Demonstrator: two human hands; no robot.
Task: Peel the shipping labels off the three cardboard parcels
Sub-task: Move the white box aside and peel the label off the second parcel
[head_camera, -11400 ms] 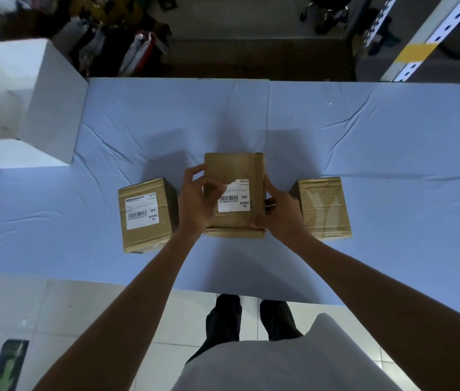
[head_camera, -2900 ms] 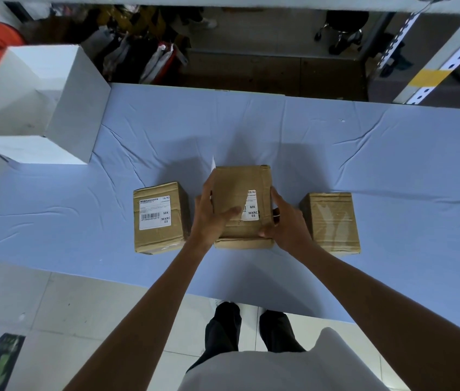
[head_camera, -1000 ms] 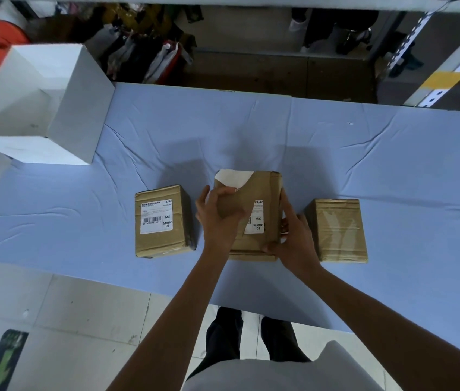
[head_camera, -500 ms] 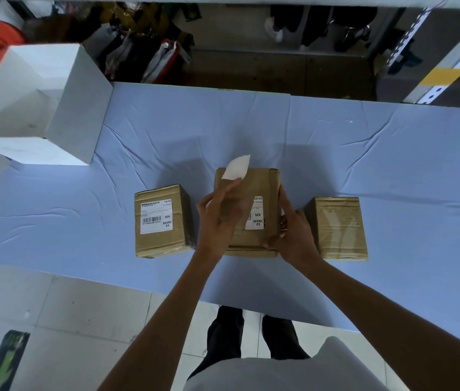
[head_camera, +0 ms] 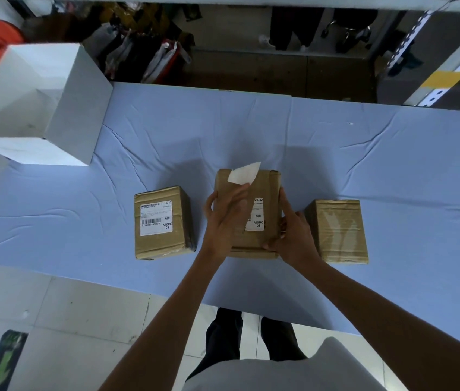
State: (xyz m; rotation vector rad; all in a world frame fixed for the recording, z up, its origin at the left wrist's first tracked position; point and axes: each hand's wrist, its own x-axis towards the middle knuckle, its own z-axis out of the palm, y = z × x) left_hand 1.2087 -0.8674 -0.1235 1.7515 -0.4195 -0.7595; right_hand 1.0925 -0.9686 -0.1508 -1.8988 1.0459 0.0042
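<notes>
right brown cardboard parcel (head_camera: 338, 231) looks bare, left hand (head_camera: 224, 221) pinching the half-peeled white label (head_camera: 244, 176) off the middle box (head_camera: 265, 182), right hand (head_camera: 293, 235) clamping it, left labelled parcel (head_camera: 161, 221) untouched.

Single head camera, looking steeply down (wide-angle); table (head_camera: 392, 165) near

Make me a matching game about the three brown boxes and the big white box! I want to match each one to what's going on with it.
Things:
1. left parcel
2. middle parcel
3. right parcel
4. white box

States:
A. no label showing on top, only shiny tape
B. label half peeled, its loose end pinched by the left hand while the right hand steadies the side
C. stands at the far left corner of the blue table
D. whole label with a barcode still stuck flat

Pairs: 1-D, 2-B, 3-A, 4-C
</notes>
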